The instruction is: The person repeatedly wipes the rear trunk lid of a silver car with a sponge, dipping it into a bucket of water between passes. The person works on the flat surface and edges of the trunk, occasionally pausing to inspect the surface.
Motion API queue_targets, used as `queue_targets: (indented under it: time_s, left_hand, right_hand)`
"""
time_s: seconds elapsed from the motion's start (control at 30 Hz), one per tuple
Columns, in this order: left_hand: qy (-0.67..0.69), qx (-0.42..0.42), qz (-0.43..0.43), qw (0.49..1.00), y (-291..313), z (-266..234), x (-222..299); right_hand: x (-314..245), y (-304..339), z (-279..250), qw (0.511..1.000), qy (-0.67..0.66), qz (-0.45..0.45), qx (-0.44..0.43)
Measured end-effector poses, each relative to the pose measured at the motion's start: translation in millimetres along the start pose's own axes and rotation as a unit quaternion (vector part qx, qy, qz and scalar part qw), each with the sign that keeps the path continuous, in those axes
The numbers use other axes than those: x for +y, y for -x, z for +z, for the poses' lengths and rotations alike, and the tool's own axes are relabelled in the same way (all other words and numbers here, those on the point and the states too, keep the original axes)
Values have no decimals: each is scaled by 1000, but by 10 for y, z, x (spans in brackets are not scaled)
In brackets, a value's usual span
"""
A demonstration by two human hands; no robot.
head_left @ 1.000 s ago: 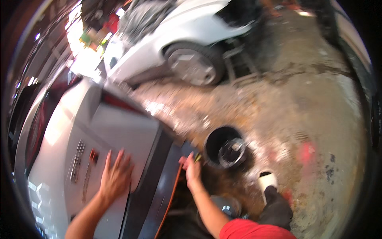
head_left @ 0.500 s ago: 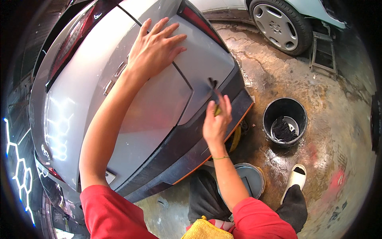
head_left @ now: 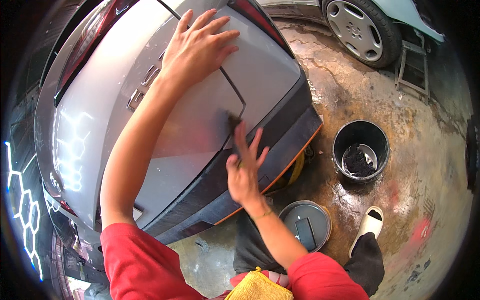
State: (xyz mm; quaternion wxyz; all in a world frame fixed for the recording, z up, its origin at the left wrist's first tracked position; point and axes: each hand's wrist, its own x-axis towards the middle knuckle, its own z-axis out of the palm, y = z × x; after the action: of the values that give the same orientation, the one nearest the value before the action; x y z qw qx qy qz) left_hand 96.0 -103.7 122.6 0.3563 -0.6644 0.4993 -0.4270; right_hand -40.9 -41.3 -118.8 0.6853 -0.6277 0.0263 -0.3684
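Blur softens the dark brush (head_left: 233, 120) at the fingertips of the right grip (head_left: 245, 180), so single bristles cannot be made out, nor can I tell whether they touch the paint. Most of its handle is hidden by the fingers. The left forearm covers part of the chrome lettering (head_left: 150, 75) below the left grip (head_left: 194, 52), and the light-coloured car (head_left: 412, 15), far to the upper right of the right grip, is cut off by the top edge.

Compared with half a second ago, the right grip has swung leftward: the brush head was over the panel to the right of the seam (head_left: 235, 85) and is now over the seam's lower stretch, just beyond the right grip. The left grip stays flat on the bodywork. More of the dark slab (head_left: 304, 232) on the round tub (head_left: 316, 212), below and right of the right grip, now shows past the forearm.

The right grip is narrow around the brush, thumb against forefinger, with the other fingers spread; the left grip is wide, palm down. The brush has a short black head and a yellowish patch near the thumb. Silver bodywork (head_left: 195, 120) under both grips looks glossy, with a pinkish reflection left of the brush. To the right of the right grip stands a black bucket (head_left: 357, 131) holding dark, crumpled material (head_left: 358, 161).
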Motion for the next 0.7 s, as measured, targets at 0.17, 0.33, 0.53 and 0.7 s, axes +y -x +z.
queue_targets:
  time_s: [0.17, 0.33, 0.53, 0.7]
  left_hand:
    - [-22, -19, -3, 1000, 43, -22, -11]
    - [-30, -26, -12, 999, 38, -7, -75]
    - [49, -24, -8, 998, -248, -148, 109]
    - [114, -89, -18, 989, 95, -303, 15]
  right_hand:
    - [77, -306, -34, 999, -22, -17, 35]
    - [7, -49, 88, 999, -29, -27, -19]
    - [213, -666, -246, 994, -20, -64, 86]
    - [50, 8, 139, 999, 18, -31, 9]
